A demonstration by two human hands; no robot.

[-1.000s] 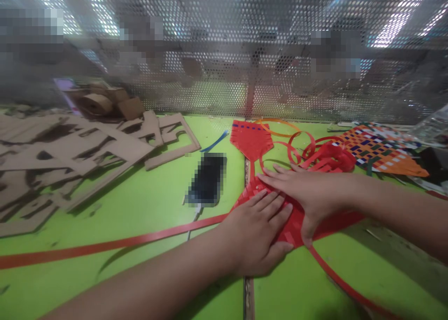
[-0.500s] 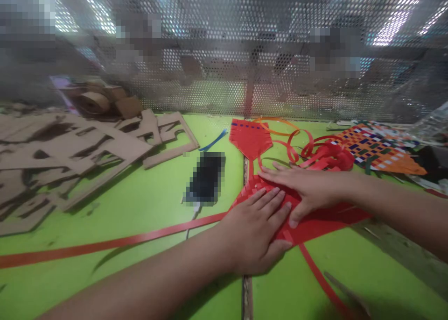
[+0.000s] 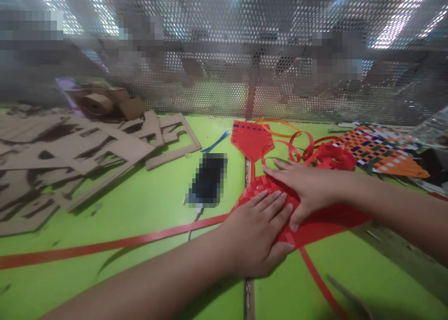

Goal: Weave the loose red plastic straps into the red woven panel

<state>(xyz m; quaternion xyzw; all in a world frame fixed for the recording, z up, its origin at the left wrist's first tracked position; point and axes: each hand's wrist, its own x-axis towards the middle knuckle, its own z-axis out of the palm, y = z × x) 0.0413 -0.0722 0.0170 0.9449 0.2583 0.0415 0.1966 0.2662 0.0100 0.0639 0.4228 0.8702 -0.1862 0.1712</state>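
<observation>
A large red sheet with woven strips [image 3: 322, 227] lies on the green table. My left hand [image 3: 261, 231] rests flat on its left part, fingers stretched toward the upper right. Just right of it, my right hand [image 3: 304, 184] lies on the same piece with its fingers spread and its thumb near my left fingertips. A long red strip [image 3: 140, 239] runs from beneath my left hand to the left edge, and another [image 3: 320, 278] comes out at the lower right. Behind my hands is a smaller red piece [image 3: 251, 140] with a row of blue marks.
Brown cardboard cutouts [image 3: 115, 156] are heaped at left. A blurred black device [image 3: 208, 177] with a cable lies left of my hands. Red curled strips [image 3: 334, 157] and an orange woven piece [image 3: 381, 152] lie at right, before a perforated screen [image 3: 217, 53].
The whole view has shifted slightly, so things appear a little lower and to the right. Both hands stay on the red piece, with little visible movement over it.
</observation>
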